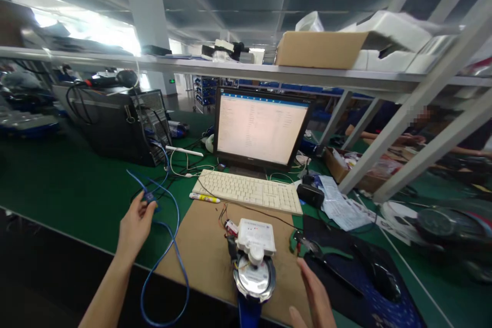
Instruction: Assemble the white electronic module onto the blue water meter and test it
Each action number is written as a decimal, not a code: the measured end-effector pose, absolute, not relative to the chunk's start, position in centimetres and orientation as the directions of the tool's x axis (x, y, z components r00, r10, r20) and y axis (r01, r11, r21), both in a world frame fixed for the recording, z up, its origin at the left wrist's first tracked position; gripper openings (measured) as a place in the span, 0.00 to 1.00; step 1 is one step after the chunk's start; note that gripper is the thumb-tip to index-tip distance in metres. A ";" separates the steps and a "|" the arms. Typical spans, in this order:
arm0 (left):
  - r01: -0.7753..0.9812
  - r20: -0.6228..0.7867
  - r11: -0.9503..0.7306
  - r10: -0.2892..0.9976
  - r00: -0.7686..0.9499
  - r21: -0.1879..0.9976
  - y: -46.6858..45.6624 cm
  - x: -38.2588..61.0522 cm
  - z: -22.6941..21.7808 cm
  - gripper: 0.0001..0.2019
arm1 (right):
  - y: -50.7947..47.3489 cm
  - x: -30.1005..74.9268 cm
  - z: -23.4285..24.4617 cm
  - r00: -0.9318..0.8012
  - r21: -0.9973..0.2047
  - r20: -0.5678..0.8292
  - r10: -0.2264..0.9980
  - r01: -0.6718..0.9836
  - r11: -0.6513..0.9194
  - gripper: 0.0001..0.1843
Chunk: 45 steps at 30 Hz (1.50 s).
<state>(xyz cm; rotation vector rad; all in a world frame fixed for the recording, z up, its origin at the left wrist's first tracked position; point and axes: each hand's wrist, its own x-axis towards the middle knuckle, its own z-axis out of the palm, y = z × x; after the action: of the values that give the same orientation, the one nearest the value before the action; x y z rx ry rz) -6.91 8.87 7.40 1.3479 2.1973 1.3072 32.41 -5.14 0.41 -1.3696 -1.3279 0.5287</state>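
At the left, the fingers of my left hand [134,225] are closed on a blue cable connector [149,196], held above the green bench top. From it, a blue cable [175,246] loops down over the bench edge. My right hand [317,294] is at the lower right with fingers apart and holds nothing. Between my hands stands a meter-like device with a round glass-topped dial [252,279] and a blue body. A white plastic box [255,236] sits on top of it, with a small battery [230,226] and thin wires at its left.
Brown cardboard [196,236] lies under the device. Behind it are a yellow marker [204,198], a keyboard [246,189] and a monitor [263,128]. Green-handled pliers [315,248] and a mouse [384,279] lie right; a computer tower [115,123] stands left. Another person sits beyond the right frame posts.
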 end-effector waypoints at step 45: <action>0.165 0.300 -0.651 0.541 0.786 0.741 -0.1 37.8 10.0 0.14 | -12.4 64.1 7.0 0.811 -0.928 -0.259 0.525 -0.359 0.096 0.10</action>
<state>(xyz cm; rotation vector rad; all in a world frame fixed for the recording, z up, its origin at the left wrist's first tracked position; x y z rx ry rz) 37.78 -0.09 10.01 2.2402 0.5209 0.6606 64.07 -12.36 7.03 -1.3215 -0.1519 0.6586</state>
